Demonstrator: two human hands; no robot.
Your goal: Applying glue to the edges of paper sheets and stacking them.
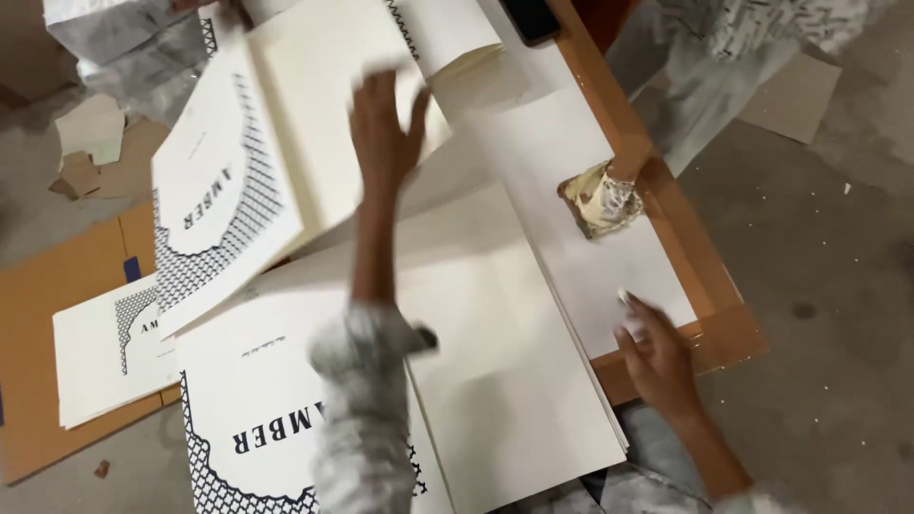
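My left hand (383,128) is raised over a low wooden board, fingers spread, pressing or turning a cream sheet (324,143) that is folded up at an angle and blurred with motion. That sheet has a white cover side with dark lettering and a black lattice pattern (224,190). My right hand (652,347) rests on the near right edge of the white paper (590,247) lying on the board, fingers curled on the paper. A stack of flat cream sheets (505,381) lies between my hands. A printed cover (257,419) lies near me.
A crumpled glue-smeared wad (598,198) sits on the white paper by the board's brown rim (695,257). A dark phone (529,17) lies at the far edge. More printed sheets (100,357) rest on cardboard (48,295) at left. Grey concrete floor (828,286) is at right.
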